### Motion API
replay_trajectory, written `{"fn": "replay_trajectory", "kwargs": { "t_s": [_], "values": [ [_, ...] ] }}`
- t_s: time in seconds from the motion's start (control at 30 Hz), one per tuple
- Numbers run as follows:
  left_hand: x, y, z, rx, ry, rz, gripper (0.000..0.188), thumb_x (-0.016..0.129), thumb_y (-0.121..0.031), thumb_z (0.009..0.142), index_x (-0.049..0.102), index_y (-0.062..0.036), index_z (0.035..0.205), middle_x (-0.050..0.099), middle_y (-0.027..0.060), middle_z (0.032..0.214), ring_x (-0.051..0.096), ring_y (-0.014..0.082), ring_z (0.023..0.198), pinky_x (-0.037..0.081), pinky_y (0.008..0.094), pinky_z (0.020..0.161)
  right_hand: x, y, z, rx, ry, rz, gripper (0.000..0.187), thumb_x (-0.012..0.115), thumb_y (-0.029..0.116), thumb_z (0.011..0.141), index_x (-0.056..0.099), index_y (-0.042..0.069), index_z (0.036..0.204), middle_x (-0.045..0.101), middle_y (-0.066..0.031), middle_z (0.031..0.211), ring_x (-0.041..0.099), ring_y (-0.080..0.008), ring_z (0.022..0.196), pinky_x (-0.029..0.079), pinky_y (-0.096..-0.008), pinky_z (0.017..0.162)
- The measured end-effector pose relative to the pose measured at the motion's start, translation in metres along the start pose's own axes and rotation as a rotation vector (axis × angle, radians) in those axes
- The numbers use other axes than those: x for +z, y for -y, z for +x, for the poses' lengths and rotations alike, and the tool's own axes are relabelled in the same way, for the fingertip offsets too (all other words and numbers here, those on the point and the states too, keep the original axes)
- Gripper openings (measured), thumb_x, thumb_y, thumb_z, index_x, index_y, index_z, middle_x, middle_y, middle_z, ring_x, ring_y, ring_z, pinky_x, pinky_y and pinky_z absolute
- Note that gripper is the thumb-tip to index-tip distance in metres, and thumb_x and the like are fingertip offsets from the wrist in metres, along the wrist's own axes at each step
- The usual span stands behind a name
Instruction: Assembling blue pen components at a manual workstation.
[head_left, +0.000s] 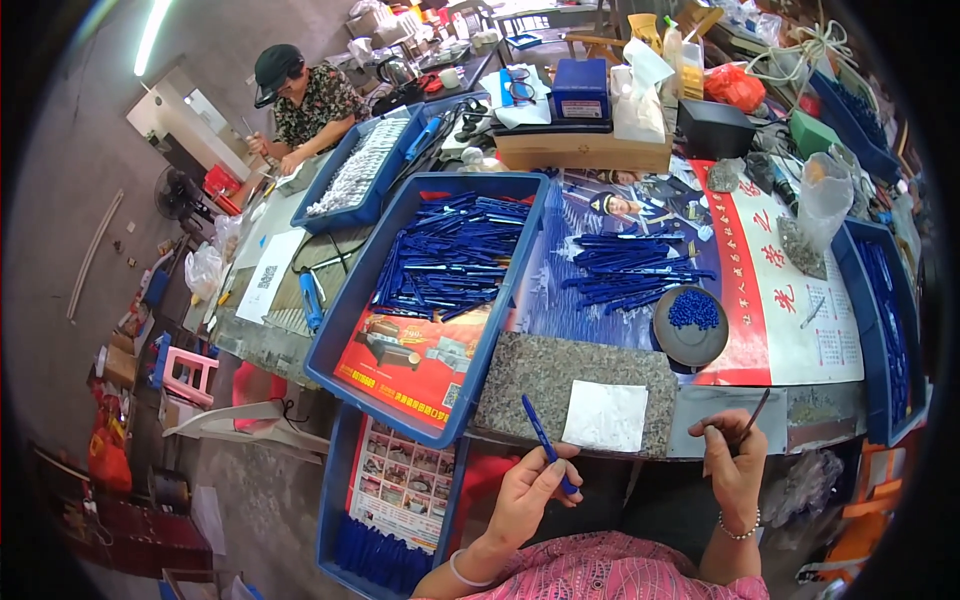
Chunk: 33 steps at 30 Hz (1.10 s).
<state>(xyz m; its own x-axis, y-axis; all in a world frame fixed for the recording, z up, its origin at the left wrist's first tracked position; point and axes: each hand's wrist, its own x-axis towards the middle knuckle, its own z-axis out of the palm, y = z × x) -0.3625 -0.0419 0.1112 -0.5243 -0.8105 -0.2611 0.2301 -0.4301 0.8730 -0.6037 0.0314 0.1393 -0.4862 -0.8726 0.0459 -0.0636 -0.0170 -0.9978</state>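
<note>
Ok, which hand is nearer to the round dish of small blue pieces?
Right. The right hand is below the dish in the picture, slightly right of it; the left hand is farther, below and well to its left.

The location is presenting as a small hand-assembly workshop. Blue pens (640, 275) are lying loose on the work surface (830, 405); more are occupying a large tray (378, 408) toward its left edge and a narrow tray (890, 432) along its right edge. A stone slab (510, 380) is lying at the near edge, and a bowl (690, 346) of small blue parts (695, 310) is standing by the slab's far right corner. Beyond the large tray, a co-worker (325, 105) is bending over handwork. A fluorescent tube (152, 35) is glowing above a grey, unfurnished-looking wall (90, 170).
</note>
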Motion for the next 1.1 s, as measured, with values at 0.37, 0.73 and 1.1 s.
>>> {"fn": "replay_trajectory", "kwargs": {
  "t_s": [0.37,0.73,1.1],
  "values": [
    [0.011,0.001,0.003,-0.023,-0.012,-0.015,0.027,0.043,-0.011,0.094,0.048,0.0050,0.116,0.056,0.0092,0.078,0.061,0.0184,0.063,0.052,0.0261,0.057,-0.036,0.006,0.027,-0.047,-0.061,-0.454,0.008,0.057,0.001,0.083,0.057,-0.002,0.091,0.062,-0.0038,0.075,0.046,-0.0026,0.056,0.035,-0.0185,0.050],
    [0.014,0.005,0.005,-0.034,0.043,0.011,0.031,0.045,-0.016,0.094,0.049,0.0056,0.116,0.054,0.0078,0.073,0.056,0.0152,0.053,0.044,0.0231,0.047,-0.046,-0.015,0.082,-0.461,0.146,-1.040,0.019,0.060,0.003,0.076,0.055,0.002,0.094,0.058,-0.0099,0.089,0.058,-0.0269,0.065,0.045,-0.0346,0.057],
    [0.009,0.004,0.008,-0.038,0.044,0.026,0.031,0.045,-0.016,0.095,0.048,0.0054,0.117,0.053,0.0061,0.072,0.053,0.0127,0.053,0.043,0.0213,0.047,-0.038,-0.021,0.089,-0.535,0.350,-1.338,0.013,0.055,0.003,0.071,0.048,0.005,0.082,0.048,-0.0083,0.078,0.056,-0.0255,0.065,0.046,-0.0343,0.054]
  ]
}}
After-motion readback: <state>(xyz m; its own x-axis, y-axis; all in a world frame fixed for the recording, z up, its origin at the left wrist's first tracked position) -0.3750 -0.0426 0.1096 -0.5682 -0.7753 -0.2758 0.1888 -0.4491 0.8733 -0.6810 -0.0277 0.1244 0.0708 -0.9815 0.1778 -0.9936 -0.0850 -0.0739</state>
